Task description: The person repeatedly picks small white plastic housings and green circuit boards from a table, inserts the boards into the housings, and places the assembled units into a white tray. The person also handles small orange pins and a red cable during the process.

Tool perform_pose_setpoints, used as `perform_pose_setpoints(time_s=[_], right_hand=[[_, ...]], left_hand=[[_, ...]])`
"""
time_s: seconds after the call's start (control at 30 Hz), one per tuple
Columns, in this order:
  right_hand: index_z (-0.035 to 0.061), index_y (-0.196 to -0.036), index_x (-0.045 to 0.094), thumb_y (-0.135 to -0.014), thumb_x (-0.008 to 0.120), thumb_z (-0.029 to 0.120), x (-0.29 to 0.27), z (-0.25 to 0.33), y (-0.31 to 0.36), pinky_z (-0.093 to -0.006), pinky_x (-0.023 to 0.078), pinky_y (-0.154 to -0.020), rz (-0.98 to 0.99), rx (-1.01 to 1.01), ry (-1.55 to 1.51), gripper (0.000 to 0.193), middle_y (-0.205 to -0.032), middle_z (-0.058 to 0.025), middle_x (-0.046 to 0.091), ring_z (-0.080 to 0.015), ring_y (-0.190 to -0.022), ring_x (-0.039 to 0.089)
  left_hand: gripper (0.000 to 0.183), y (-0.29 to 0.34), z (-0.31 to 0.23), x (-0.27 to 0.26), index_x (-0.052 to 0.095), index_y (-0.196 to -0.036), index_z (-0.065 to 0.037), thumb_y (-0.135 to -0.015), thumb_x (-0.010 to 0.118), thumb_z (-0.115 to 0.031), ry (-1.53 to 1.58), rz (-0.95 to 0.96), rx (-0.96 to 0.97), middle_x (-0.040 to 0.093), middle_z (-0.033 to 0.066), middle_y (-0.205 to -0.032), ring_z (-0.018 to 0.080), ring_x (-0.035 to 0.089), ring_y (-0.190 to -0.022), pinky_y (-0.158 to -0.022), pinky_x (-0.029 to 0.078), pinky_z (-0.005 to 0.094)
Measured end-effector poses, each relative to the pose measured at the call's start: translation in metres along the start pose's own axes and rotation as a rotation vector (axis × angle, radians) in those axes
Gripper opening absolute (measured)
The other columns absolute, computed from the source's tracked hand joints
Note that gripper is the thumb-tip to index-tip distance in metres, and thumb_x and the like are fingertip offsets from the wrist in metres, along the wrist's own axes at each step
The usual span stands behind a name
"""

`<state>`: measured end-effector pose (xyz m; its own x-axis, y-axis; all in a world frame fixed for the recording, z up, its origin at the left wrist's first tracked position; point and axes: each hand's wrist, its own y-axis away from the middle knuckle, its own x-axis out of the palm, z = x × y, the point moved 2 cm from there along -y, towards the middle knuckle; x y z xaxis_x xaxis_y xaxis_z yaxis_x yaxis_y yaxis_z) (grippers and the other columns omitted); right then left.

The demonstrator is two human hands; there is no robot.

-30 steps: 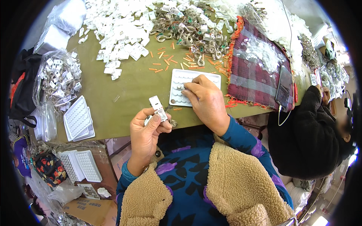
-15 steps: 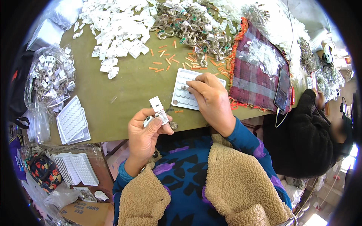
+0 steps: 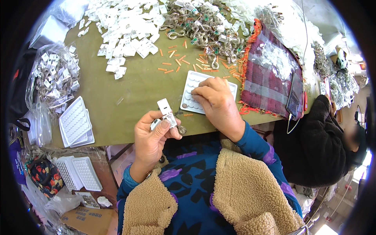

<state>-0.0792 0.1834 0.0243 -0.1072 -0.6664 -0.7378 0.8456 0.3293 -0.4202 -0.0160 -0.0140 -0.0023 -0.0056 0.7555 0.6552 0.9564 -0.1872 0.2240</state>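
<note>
Near the table's front edge, my left hand pinches a small white plastic case with its flap standing up. A coil of thin cable hangs beside its fingers, and a second white piece sits in the same grip. Over a white tray with round hollows, my right hand reaches down with thumb and fingertips pressed together. Whatever those fingertips hold, if anything, is hidden. A small round disc lies in a hollow at the tray's left side.
Orange strips lie beyond the tray, before piles of white cases and coiled cables. At right are a plaid cloth, a phone and a person in a black coat. Stacked trays and a filled bag stand left.
The right fingertips have moved slightly and now cover the round disc seen beside them before. The left hand keeps its hold on the case. The whole view has shifted slightly.
</note>
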Motion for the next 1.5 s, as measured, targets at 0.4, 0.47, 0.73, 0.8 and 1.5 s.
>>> perform_pose_setpoints(time_s=[0.4, 0.47, 0.73, 0.8, 1.5], right_hand=[[0.0013, -0.088, 0.066, -0.079, 0.071, 0.003, 0.003, 0.006, 0.001, -0.0381, 0.045, -0.079, 0.004, 0.058, 0.014, 0.01, -0.091, -0.0108, 0.061, -0.0302, -0.087, 0.058], [0.0015, -0.084, 0.065, -0.078, 0.069, 0.004, -0.001, 0.002, -0.001, -0.0399, 0.045, -0.079, -0.008, 0.077, -0.098, 0.008, -0.09, -0.011, 0.06, -0.0303, -0.088, 0.057], [0.0038, -0.091, 0.069, -0.076, 0.071, 0.004, -0.002, 0.002, 0.007, -0.0396, 0.046, -0.077, -0.05, 0.059, -0.026, 0.015, -0.09, -0.011, 0.059, -0.0306, -0.087, 0.057], [0.0048, -0.09, 0.069, -0.074, 0.072, 0.005, 0.003, 0.007, 0.007, -0.039, 0.045, -0.077, -0.016, -0.007, 0.043, 0.016, -0.09, -0.0101, 0.058, -0.0297, -0.086, 0.056], [-0.0002, -0.098, 0.068, -0.081, 0.065, -0.006, -0.008, 0.0, 0.018, -0.037, 0.052, -0.071, 0.087, 0.061, 0.039, 0.018, -0.096, -0.0132, 0.061, -0.0326, -0.083, 0.064]], left_hand=[[0.023, -0.001, 0.001, -0.001, 0.058, -0.114, 0.007, -0.096, 0.061, -0.007, 0.067, 0.008, 0.015, 0.067, 0.0221, -0.098, 0.0192, 0.068, -0.074, -0.067, 0.063, 0.0348], [0.023, -0.001, 0.001, -0.001, 0.058, -0.115, 0.007, -0.097, 0.06, -0.007, 0.056, 0.01, 0.015, 0.067, 0.022, -0.098, 0.0192, 0.068, -0.074, -0.067, 0.063, 0.0348], [0.022, -0.001, 0.002, -0.001, 0.058, -0.116, 0.006, -0.097, 0.059, -0.006, 0.061, 0.018, 0.037, 0.067, 0.0219, -0.097, 0.019, 0.068, -0.075, -0.067, 0.063, 0.0352], [0.022, -0.001, 0.002, -0.001, 0.058, -0.116, 0.006, -0.097, 0.059, -0.006, 0.066, 0.015, 0.041, 0.067, 0.022, -0.097, 0.0189, 0.068, -0.074, -0.067, 0.063, 0.0353], [0.023, -0.001, -0.001, -0.001, 0.058, -0.118, 0.005, -0.099, 0.056, -0.007, 0.137, 0.041, 0.004, 0.067, 0.0224, -0.102, 0.0192, 0.069, -0.078, -0.071, 0.062, 0.0336]])
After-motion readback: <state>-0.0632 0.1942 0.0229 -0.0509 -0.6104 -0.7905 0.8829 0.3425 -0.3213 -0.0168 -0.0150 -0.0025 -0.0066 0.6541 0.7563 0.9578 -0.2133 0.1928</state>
